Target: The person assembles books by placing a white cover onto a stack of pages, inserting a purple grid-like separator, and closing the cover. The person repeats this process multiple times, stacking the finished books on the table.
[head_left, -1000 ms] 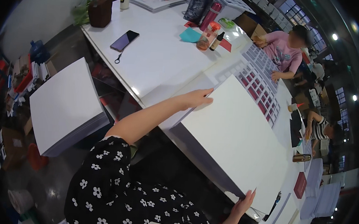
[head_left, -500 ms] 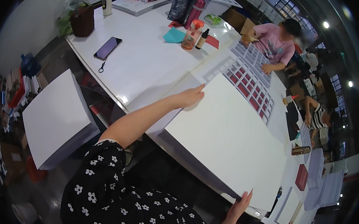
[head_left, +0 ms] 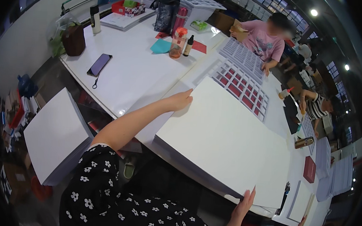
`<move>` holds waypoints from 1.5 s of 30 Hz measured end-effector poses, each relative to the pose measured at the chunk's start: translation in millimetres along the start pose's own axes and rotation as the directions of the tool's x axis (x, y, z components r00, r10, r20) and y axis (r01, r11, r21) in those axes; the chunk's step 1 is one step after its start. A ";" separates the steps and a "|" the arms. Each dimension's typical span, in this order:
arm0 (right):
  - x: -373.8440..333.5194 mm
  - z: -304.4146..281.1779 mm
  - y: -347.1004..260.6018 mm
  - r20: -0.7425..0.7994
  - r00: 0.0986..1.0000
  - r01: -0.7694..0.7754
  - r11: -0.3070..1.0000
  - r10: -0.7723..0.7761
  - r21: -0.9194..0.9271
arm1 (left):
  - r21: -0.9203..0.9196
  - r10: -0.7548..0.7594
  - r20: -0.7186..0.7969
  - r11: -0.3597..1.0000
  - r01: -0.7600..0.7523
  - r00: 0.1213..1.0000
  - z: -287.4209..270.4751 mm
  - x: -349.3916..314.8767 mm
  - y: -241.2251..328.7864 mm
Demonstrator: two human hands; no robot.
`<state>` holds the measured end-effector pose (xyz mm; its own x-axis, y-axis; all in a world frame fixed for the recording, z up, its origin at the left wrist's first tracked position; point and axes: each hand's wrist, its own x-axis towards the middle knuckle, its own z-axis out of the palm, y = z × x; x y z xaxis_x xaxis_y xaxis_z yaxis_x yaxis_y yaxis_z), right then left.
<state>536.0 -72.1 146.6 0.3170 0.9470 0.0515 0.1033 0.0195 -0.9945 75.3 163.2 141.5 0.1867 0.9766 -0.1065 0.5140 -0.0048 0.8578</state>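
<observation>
Large flat board [head_left: 229, 141]: on the table [head_left: 137, 80] before me. My left hand [head_left: 181, 100] at its far left corner, my right hand [head_left: 245, 202] at its near right edge. Grid trays [head_left: 242, 81] behind it. Phone [head_left: 99, 64] far left. Second board stack [head_left: 55, 135] left, below the table edge.
</observation>
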 end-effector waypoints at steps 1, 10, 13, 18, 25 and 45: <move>0.4 0.3 0.2 0.010 1.000 0.009 1.000 -0.009 -0.006 | -0.005 0.014 -0.012 1.000 -0.014 1.000 -1.1 3.0 -1.1; 2.4 -2.2 -2.8 0.056 0.997 0.063 0.989 -0.056 -0.131 | 0.341 0.246 -0.151 0.922 -0.183 0.957 -4.5 82.6 6.3; -0.8 -9.5 -0.2 0.011 1.000 0.021 0.973 -0.019 -0.230 | 0.401 0.268 -0.130 0.895 -0.196 0.955 1.8 104.4 8.0; 5.0 -4.9 -9.1 0.023 1.000 0.002 0.989 0.002 -0.151 | 0.332 0.236 -0.161 0.927 -0.173 0.958 -0.9 112.6 -7.7; 11.5 -11.1 -5.8 0.047 0.991 -0.124 0.992 0.123 0.011 | 0.263 0.249 -0.097 0.940 -0.216 0.964 -9.5 103.4 9.0; 74.8 -10.4 56.8 0.233 0.866 -0.500 0.776 0.442 0.385 | -0.723 -0.324 0.110 0.622 0.299 0.940 29.9 -98.4 -58.4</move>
<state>575.4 -3.5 95.0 0.1002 0.9037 -0.4163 -0.4412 -0.3347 -0.8327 52.0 60.9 86.9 0.1008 0.8958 -0.4329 -0.2298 0.4443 0.8659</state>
